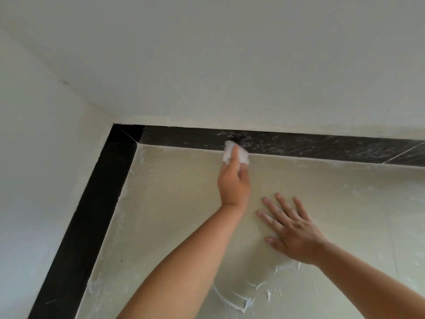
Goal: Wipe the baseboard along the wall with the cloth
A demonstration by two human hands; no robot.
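Observation:
A black baseboard (322,147) runs along the foot of the far white wall and meets a second black strip (92,215) at the left corner. My left hand (234,183) grips a small white cloth (243,155) and presses it against the lower edge of the far baseboard, about a third of the way along from the corner. Pale streaks mark the baseboard to the right of the cloth. My right hand (296,236) lies flat on the floor with its fingers spread, holding nothing.
The beige floor (184,203) has white smears near the bottom of the view and along its edges. White walls (207,65) rise behind the baseboards. The corner joint (125,134) sits at the upper left.

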